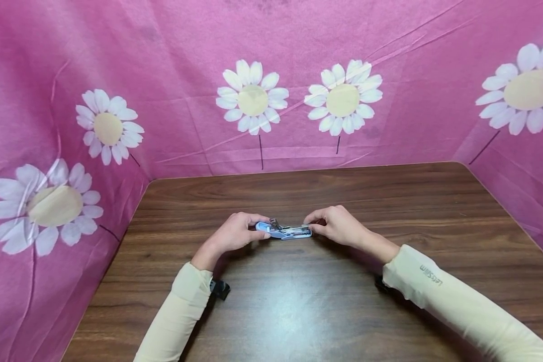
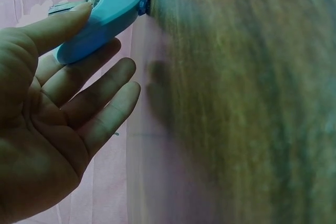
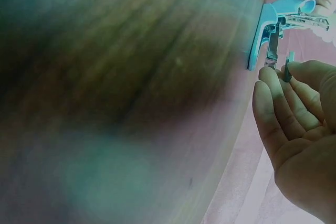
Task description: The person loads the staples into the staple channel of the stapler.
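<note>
A light-blue stapler lies opened out on the table, its metal magazine exposed and a metal part lifted near the hinge. My left hand pinches the stapler's raised top cover between thumb and index finger, the other fingers spread loosely below. At the stapler's right end, my right hand pinches a small, flat grey piece, which looks like a short strip of staples, between thumb and index finger. The strip is right beside the end of the magazine.
The brown wood-grain table reaches back to a pink cloth printed with white daisies, which hangs at the back and both sides. Black straps sit at the wrists below pale sleeves.
</note>
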### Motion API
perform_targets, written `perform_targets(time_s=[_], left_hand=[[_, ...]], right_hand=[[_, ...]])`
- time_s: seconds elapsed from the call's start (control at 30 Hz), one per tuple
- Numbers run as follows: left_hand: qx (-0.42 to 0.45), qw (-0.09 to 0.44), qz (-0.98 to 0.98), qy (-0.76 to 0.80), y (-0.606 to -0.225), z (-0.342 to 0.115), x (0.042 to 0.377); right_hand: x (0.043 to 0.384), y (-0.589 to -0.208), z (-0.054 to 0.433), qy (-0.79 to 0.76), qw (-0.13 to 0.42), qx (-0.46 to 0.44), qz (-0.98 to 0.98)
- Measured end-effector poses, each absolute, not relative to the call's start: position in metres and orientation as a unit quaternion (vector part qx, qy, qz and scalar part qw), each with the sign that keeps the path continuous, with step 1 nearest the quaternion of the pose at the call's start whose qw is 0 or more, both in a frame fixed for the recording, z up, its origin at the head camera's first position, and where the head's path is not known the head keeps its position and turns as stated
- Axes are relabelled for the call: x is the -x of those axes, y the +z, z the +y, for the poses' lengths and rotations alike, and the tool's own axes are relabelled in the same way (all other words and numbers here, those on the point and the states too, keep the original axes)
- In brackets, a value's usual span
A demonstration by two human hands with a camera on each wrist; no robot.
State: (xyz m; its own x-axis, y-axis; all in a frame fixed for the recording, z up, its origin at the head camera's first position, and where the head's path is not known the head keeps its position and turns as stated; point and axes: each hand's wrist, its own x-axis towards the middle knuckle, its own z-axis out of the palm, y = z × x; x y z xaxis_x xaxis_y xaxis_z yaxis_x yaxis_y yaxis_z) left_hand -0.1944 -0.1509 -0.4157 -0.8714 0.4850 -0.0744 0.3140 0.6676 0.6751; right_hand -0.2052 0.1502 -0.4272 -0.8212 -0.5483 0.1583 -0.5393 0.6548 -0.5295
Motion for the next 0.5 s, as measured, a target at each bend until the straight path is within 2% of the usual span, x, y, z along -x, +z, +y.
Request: perform_targets(time_s=[0.5], left_hand=[[-0.214,0.127,0.906,0.342,-0.4163,-0.1474,0.1930]], right_hand=[[0.2035,-0.4301,0.1432,-0.270,0.004,0.311,0.911]])
